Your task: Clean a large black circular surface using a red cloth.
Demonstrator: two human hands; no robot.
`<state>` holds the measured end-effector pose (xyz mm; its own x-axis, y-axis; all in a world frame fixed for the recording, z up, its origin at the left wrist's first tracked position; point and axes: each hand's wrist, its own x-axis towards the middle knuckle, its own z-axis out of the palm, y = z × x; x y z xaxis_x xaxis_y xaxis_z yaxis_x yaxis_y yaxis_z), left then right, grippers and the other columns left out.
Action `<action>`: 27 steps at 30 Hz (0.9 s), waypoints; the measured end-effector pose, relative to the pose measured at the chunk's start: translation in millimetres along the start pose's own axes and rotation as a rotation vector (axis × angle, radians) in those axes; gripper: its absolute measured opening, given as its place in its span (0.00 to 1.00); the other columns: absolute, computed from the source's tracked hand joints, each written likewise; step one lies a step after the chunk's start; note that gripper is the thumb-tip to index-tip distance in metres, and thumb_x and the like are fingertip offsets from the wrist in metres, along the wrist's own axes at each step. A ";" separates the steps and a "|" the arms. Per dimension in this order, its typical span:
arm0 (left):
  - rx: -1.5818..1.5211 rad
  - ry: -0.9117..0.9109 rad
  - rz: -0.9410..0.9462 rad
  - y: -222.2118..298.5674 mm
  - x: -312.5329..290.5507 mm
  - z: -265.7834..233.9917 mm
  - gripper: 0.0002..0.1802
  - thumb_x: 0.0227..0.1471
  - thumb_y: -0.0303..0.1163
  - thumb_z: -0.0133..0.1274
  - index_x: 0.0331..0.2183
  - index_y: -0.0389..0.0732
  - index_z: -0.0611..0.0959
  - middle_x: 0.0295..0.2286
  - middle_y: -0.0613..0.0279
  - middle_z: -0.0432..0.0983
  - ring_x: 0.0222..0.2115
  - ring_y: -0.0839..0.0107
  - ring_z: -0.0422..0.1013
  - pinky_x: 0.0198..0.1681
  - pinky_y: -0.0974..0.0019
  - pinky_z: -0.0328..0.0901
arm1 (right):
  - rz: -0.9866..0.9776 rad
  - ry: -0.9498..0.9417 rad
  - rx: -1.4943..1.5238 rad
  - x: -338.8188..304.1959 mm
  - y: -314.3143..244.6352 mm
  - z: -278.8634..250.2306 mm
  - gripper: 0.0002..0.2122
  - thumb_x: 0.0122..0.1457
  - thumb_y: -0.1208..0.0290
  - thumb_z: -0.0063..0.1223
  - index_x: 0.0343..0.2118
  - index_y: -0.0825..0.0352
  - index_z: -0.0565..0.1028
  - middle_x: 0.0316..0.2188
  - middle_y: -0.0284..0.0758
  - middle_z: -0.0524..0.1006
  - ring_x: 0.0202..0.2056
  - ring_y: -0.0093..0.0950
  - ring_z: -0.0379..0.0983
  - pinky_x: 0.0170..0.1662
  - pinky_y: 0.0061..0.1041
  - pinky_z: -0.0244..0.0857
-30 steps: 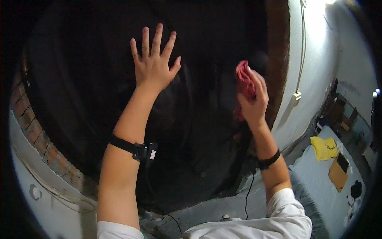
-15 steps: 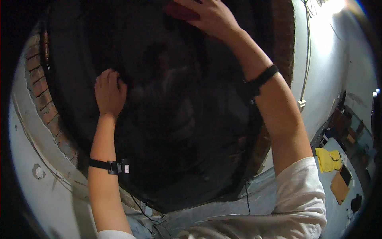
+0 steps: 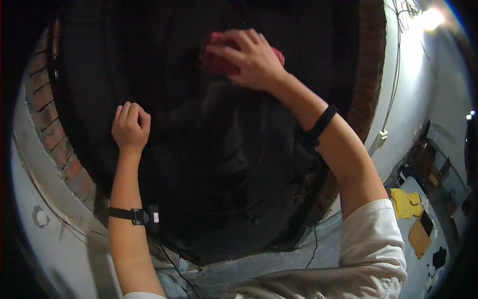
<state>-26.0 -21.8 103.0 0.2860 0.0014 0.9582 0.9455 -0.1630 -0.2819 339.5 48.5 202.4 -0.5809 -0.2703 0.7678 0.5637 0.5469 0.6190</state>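
Note:
A folded red cloth (image 3: 216, 62) lies beneath my right hand (image 3: 254, 60), whose spread fingers grip it against a dark, glossy upright panel (image 3: 209, 179). The cloth's edge sticks out on both sides of the hand. Lower on the left, my left hand (image 3: 131, 127) is closed with its fingers curled, in front of the panel's left part. Its palm faces away, so anything inside is hidden. Whether its knuckles touch the panel I cannot tell. Faint reflections show on the dark surface.
Rough brick edges (image 3: 54, 130) border the panel on both sides. Thin black cables (image 3: 172, 256) hang below it. A cord runs down the white wall to a socket (image 3: 383, 135) on the right. Beyond are a yellow cloth (image 3: 406, 203), brown cardboard (image 3: 419, 240) and a bright lamp (image 3: 431, 19).
My right hand has come down from the top edge with the red cloth, which now shows more fully. The left hand has dropped slightly and its fingers look more tightly curled.

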 end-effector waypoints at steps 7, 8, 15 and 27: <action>0.087 0.202 0.021 2.7 -1.9 18.2 0.09 0.54 0.27 0.54 0.22 0.43 0.74 0.23 0.60 0.71 0.24 0.60 0.68 0.29 0.59 0.66 | -0.230 -0.331 0.077 -69.1 -67.6 3.7 0.39 0.42 0.61 0.76 0.62 0.39 0.73 0.60 0.31 0.71 0.58 0.36 0.69 0.55 0.43 0.66; 0.084 0.219 0.038 2.2 -1.5 17.6 0.10 0.55 0.27 0.53 0.22 0.43 0.74 0.22 0.60 0.70 0.24 0.60 0.68 0.29 0.59 0.66 | -0.272 -0.306 0.095 -74.9 -75.1 6.4 0.38 0.44 0.61 0.75 0.62 0.40 0.73 0.60 0.30 0.71 0.57 0.35 0.70 0.55 0.43 0.66; 0.090 0.210 0.042 -0.9 -5.1 10.3 0.11 0.55 0.28 0.53 0.22 0.43 0.73 0.22 0.60 0.70 0.24 0.61 0.68 0.28 0.60 0.64 | -0.127 -0.226 -0.006 -29.4 -28.6 -12.1 0.30 0.51 0.62 0.71 0.60 0.42 0.76 0.58 0.30 0.75 0.53 0.36 0.75 0.53 0.45 0.70; 0.051 0.243 0.001 3.0 -5.5 14.8 0.05 0.50 0.30 0.56 0.25 0.42 0.77 0.24 0.61 0.70 0.25 0.61 0.67 0.27 0.58 0.63 | 0.492 0.120 -0.214 111.4 82.6 -19.4 0.32 0.57 0.66 0.65 0.65 0.62 0.68 0.59 0.48 0.67 0.61 0.53 0.62 0.62 0.52 0.62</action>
<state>-22.4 -7.8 96.2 0.2469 -0.2367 0.9397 0.9537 -0.1127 -0.2790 332.7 48.2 342.2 -0.1543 -0.1183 0.9809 0.8661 0.4616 0.1919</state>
